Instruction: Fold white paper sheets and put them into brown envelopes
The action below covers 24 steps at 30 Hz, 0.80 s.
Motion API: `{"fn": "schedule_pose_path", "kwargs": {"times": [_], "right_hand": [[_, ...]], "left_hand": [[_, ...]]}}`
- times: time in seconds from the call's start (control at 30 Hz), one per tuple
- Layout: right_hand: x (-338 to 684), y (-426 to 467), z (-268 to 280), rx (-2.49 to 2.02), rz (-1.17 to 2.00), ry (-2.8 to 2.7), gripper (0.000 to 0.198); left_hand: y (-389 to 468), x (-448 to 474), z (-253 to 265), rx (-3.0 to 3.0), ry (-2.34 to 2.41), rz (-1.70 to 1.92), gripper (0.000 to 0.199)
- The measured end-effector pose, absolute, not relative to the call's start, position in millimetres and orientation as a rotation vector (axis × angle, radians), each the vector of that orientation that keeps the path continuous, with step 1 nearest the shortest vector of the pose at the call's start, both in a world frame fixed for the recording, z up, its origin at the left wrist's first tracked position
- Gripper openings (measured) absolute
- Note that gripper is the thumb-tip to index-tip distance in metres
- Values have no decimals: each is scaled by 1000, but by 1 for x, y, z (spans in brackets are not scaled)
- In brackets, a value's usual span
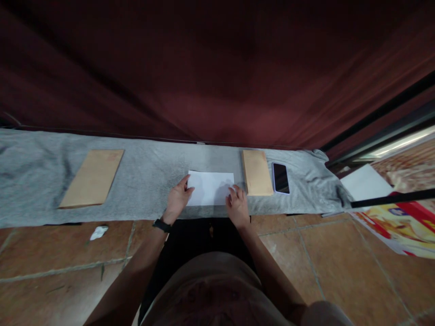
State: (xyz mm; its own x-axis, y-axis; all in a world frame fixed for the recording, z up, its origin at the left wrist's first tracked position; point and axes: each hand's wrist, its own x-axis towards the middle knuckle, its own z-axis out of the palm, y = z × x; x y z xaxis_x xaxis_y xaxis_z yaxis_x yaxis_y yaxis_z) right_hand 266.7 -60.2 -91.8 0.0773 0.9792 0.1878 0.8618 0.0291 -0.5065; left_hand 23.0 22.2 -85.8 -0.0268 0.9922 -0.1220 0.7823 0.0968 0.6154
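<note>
A white sheet of paper (209,188) lies in front of me on the grey cloth, its long side running left to right. At its left edge my left hand (179,195) grips the paper between thumb and fingers. My right hand (237,204) rests at the right edge with bent fingers touching the paper; whether they pinch it is hard to make out. Just right of that hand lies a stack of brown envelopes (257,173). Farther left is another brown envelope or pile of them (93,178), lying at a slant.
Grey cloth (146,181) covers the narrow bench. A phone (281,178) lies right of the envelope stack. Behind hangs a dark red curtain (217,99). Crumpled white tissue (99,232) is on the tiled floor, and a colourful printed box or bag (401,222) stands at the right.
</note>
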Motion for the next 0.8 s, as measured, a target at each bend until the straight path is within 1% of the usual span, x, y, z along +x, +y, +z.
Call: {"fn": "schedule_pose_path", "kwargs": {"times": [0.17, 0.33, 0.53, 0.7, 0.8], "right_hand": [[240, -43, -95, -1617, 456, -1879, 45], [225, -22, -103, -1613, 515, -1915, 48], [236, -6, -107, -1651, 494, -1886, 47], [250, -8, -105, -1727, 405, -1812, 49], [257, -17, -108, -1749, 370, -1771, 49]], "left_hand": [[22, 25, -84, 1721, 1869, 558, 58], [25, 29, -85, 1615, 1869, 662, 54], [30, 36, -87, 1460, 1821, 863, 53], [30, 35, -99, 1413, 1871, 920, 62], [31, 37, -104, 1358, 1900, 966, 62]]}}
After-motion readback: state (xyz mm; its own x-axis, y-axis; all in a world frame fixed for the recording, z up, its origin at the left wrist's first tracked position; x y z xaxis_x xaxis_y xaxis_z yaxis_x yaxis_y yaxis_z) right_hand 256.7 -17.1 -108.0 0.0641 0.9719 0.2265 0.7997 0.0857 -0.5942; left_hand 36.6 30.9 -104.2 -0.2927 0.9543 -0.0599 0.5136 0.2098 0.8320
